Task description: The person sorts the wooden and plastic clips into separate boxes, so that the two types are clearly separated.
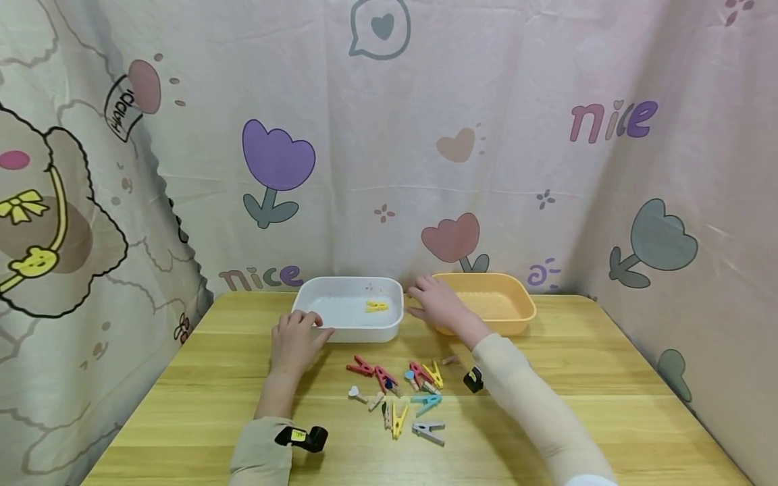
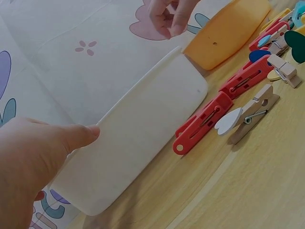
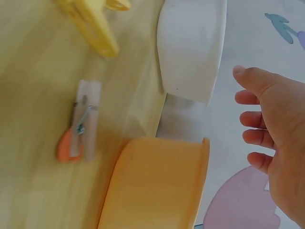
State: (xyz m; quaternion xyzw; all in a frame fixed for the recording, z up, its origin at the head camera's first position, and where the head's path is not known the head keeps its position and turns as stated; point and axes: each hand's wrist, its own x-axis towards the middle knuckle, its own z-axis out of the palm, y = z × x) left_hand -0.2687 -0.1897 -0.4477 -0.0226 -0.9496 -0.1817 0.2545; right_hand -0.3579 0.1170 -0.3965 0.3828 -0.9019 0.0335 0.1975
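My left hand (image 1: 296, 344) holds the near left corner of a white plastic basin (image 1: 349, 335). Its thumb (image 2: 88, 135) lies against the outer wall near the rim, and the other fingers are mostly hidden behind the wall in the left wrist view. One yellow clothespin (image 1: 377, 306) lies inside this basin. Over the left end of an orange basin (image 1: 523, 317) hovers my right hand (image 1: 444, 304), its fingers loosely bent and holding nothing. In the right wrist view that hand (image 3: 281, 119) appears above the gap between the two basins.
In front of the basins lie scattered clothespins, among them red ones (image 1: 360, 366), a blue one (image 1: 427, 403), a grey one (image 1: 429, 432) and a yellow one (image 1: 398, 421). Small wooden pegs include one with a white heart (image 2: 228, 121). A patterned curtain (image 1: 389, 135) hangs behind the wooden table (image 1: 200, 405).
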